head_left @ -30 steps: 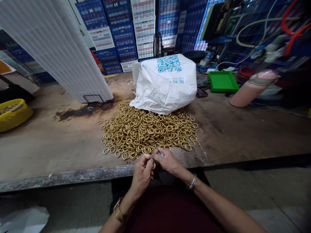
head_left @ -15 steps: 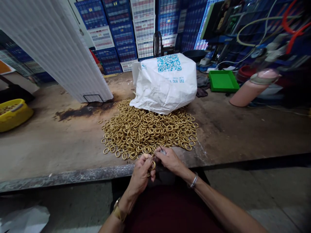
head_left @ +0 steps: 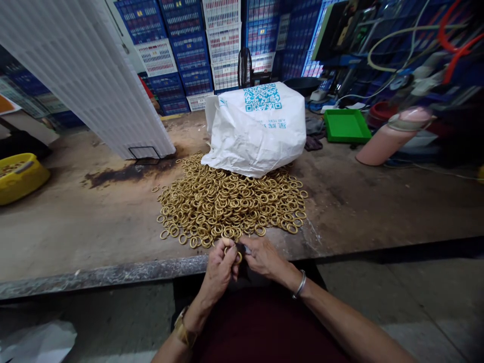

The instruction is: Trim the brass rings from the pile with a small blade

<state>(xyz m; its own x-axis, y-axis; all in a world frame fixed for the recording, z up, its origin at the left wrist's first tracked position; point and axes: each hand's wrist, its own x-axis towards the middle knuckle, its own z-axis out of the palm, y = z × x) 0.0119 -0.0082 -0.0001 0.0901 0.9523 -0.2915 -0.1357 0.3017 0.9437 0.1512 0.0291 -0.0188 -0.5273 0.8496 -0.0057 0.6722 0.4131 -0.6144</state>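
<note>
A brass-coloured ring (head_left: 239, 257) shows between the fingers of my left hand (head_left: 218, 268), which is closed on it at the table's front edge. My right hand (head_left: 267, 258) is closed round a small grey tool (head_left: 247, 250), its tip close to the ring; its exact kind is mostly hidden by the fingers. Just beyond both hands spreads a heap of brass-coloured rings (head_left: 227, 201). A white sack (head_left: 260, 141) with blue print lies against the back of the heap.
The wooden table (head_left: 106, 227) has a dark burnt patch. A ribbed white panel (head_left: 98, 75) stands left, near a yellow basket (head_left: 22, 181). To the right are a green tray (head_left: 347, 126) and a pink bottle (head_left: 391, 136). Stacked crates (head_left: 192, 50) stand behind.
My right hand has moved slightly down, and the tool in it has tilted. My left hand still grips the ring at nearly the same place.
</note>
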